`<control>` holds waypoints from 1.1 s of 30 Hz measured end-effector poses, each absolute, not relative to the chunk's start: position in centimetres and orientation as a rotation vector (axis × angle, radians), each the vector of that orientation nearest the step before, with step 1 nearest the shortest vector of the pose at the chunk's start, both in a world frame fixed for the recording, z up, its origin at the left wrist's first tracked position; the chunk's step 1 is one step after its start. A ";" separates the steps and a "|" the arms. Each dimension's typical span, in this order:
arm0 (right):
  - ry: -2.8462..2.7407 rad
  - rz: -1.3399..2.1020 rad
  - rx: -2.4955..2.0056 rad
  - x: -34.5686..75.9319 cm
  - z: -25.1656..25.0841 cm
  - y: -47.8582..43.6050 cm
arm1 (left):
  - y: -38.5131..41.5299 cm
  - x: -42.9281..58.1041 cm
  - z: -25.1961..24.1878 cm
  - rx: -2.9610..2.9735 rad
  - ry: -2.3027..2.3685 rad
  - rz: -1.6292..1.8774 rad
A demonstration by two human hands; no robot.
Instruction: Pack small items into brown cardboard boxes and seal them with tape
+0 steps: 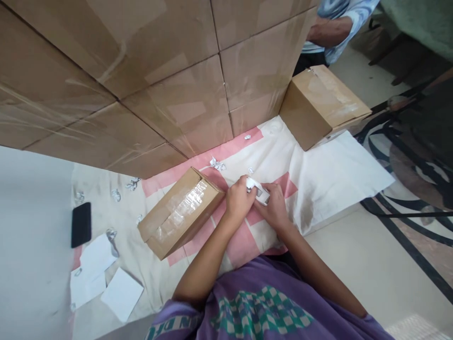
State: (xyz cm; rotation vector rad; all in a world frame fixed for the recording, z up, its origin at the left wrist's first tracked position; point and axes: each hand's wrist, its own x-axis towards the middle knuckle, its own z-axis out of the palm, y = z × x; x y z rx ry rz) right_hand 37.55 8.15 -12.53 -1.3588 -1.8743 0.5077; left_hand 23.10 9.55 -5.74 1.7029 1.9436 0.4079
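Note:
Both my hands meet over a pink-and-white cloth point(318, 179) on the floor. My left hand point(238, 200) and my right hand point(274, 208) are closed together on a small white sheet or label point(257, 190), pinched between the fingers. A taped cardboard box point(180, 212) lies just left of my left hand, its clear-taped top facing up. Crumpled bits of white backing paper point(217, 164) lie on the cloth just beyond my hands.
A wall of stacked taped cartons point(141, 80) rises behind. Another carton point(322, 106) sits at the right, with another person's arm point(329, 30) above it. A black phone point(81, 224) and white sheets point(106, 278) lie at the left.

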 end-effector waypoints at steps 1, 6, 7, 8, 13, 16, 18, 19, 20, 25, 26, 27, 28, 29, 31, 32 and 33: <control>-1.873 0.499 -1.357 37.5 -12.5 8.2 | 9.6 23.0 -5.8 1.699 1.955 0.399; -1.885 0.493 -1.364 37.6 -12.5 8.3 | 9.3 23.0 -6.3 1.680 1.904 0.631; -1.891 0.489 -1.356 37.6 -12.5 8.3 | 9.0 23.1 -6.4 1.680 1.877 0.728; -1.895 0.487 -1.345 37.6 -12.4 8.3 | 8.7 23.2 -6.5 1.677 1.852 0.821; -1.886 0.509 -1.331 37.5 -12.3 8.3 | 6.4 24.1 -6.6 1.637 1.837 1.106; -1.878 0.427 -1.259 37.6 -12.0 8.1 | 4.7 24.0 -6.1 1.648 1.831 1.148; -1.853 0.337 -1.169 37.8 -11.3 7.6 | 3.5 23.7 -5.7 1.672 1.813 1.120; -1.843 0.317 -1.114 37.9 -10.8 7.3 | 2.9 23.4 -5.4 1.693 1.818 1.083; -1.842 0.332 -1.047 37.9 -10.2 6.9 | 2.3 23.1 -5.2 1.720 1.837 1.036; -1.910 0.773 -0.784 36.8 -7.2 4.0 | -0.4 21.8 -4.0 1.850 1.946 0.800; -1.899 0.846 -0.802 36.4 -6.9 3.5 | -0.9 21.6 -3.7 1.858 1.954 0.791; -1.884 0.905 -0.832 36.0 -6.7 3.1 | -1.4 21.3 -3.5 1.861 1.949 0.791; -1.871 0.956 -0.857 35.6 -6.6 2.9 | -1.9 20.9 -3.3 1.860 1.931 0.798; -1.874 1.014 -0.867 35.3 -6.6 2.7 | -2.3 20.4 -3.1 1.856 1.899 0.804; -1.907 1.124 -0.844 34.8 -6.6 2.5 | -3.2 19.3 -2.9 1.839 1.819 0.813; -1.931 1.173 -0.829 34.5 -6.6 2.5 | -3.6 18.6 -2.8 1.827 1.784 0.813; -1.951 1.215 -0.821 34.3 -6.6 2.5 | -3.9 18.0 -2.9 1.817 1.754 0.806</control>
